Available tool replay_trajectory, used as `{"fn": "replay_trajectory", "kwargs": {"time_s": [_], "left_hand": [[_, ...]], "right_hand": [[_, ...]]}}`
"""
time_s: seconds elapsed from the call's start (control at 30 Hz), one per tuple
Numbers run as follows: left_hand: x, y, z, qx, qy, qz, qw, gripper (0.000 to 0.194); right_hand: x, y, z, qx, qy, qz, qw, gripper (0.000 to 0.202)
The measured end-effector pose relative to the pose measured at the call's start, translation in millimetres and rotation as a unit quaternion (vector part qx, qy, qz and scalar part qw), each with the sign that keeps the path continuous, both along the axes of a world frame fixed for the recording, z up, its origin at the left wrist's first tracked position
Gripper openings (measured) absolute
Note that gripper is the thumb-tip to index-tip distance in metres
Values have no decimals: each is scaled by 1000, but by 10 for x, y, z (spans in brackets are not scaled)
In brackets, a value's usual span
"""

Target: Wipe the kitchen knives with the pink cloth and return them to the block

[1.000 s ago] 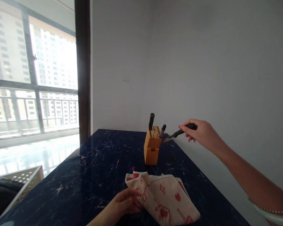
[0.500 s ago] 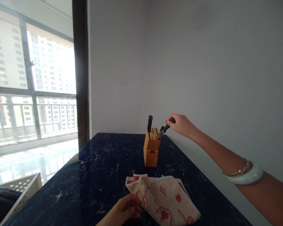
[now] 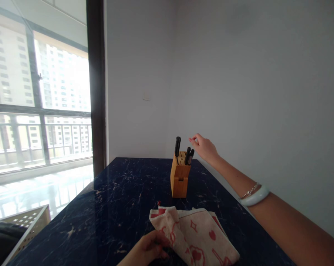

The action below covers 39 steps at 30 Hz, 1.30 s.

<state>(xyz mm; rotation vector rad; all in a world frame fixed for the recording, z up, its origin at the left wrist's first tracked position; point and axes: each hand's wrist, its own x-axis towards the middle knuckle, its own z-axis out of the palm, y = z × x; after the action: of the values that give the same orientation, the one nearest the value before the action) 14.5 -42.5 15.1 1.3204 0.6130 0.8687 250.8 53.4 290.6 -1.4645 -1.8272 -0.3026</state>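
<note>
A wooden knife block [image 3: 179,181] stands upright on the dark blue table. One black handle [image 3: 177,146] rises from its left side, and two shorter black handles [image 3: 189,156] lean at its right side. Above and right of these, my right hand [image 3: 204,147] is in the air, holding nothing, its thumb and forefinger slightly apart. A folded pink and white cloth [image 3: 202,236] with red patterns lies in front of the block. Beside the cloth's left edge, my left hand [image 3: 150,245] rests with loosely bent, parted fingers that touch it.
The dark marbled table [image 3: 122,207] reaches back to the grey walls. A pale wall plate [image 3: 146,95] is on the back wall. At the lower left stands a perforated beige container [image 3: 35,221] with something black in it. Large windows are on the left.
My right hand has let go of the black handle, which now sits lower at the block's right side. The hand has moved slightly left and its fingers have parted.
</note>
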Motion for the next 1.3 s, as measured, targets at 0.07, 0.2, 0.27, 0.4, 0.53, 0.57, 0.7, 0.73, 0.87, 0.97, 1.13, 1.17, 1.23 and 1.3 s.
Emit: {"fn": "replay_trajectory", "kwargs": {"time_s": [0.07, 0.2, 0.27, 0.4, 0.53, 0.57, 0.7, 0.73, 0.87, 0.97, 1.13, 1.17, 1.23, 1.3], "left_hand": [[3, 2, -5, 1, 1, 6, 1000, 36], [5, -18, 25, 33, 29, 9, 999, 34], [2, -33, 50, 41, 44, 13, 998, 33], [-6, -54, 106, 36, 50, 6, 998, 32], [-18, -60, 158, 29, 59, -8, 998, 29], [-22, -61, 166, 26, 58, -10, 998, 28], [-31, -64, 160, 15, 49, -11, 999, 29], [-28, -63, 149, 11, 46, -7, 999, 29], [5, -59, 120, -3, 38, 17, 999, 30], [22, -87, 157, -4, 26, 25, 999, 31], [20, -189, 264, 48, 60, 1, 997, 35], [31, -205, 274, 29, 44, 2, 999, 39], [75, -225, 283, -40, -36, 0, 999, 47], [135, -236, 283, -107, -140, -10, 984, 52]], "right_hand": [[99, 44, -73, -18, 16, 15, 1000, 36], [210, 105, -329, -93, 43, 102, 989, 43], [210, 116, -480, -125, 62, 152, 978, 43], [195, 140, -650, -146, 109, 219, 958, 39], [265, 184, -474, -140, 135, 256, 947, 35], [295, 180, -376, -128, 142, 259, 947, 35], [391, -30, 102, -26, 175, 241, 954, 26], [394, -144, 205, 31, 190, 226, 955, 21], [270, -757, 313, 390, 252, 125, 877, 6], [56, -1157, -70, 423, 301, 113, 847, 11], [-413, -1306, -1283, 92, 419, 214, 878, 13], [-507, -1283, -1508, 18, 430, 244, 869, 12], [-682, -1237, -1868, -84, 448, 287, 842, 13], [-826, -1218, -2110, -107, 445, 296, 838, 16]]}}
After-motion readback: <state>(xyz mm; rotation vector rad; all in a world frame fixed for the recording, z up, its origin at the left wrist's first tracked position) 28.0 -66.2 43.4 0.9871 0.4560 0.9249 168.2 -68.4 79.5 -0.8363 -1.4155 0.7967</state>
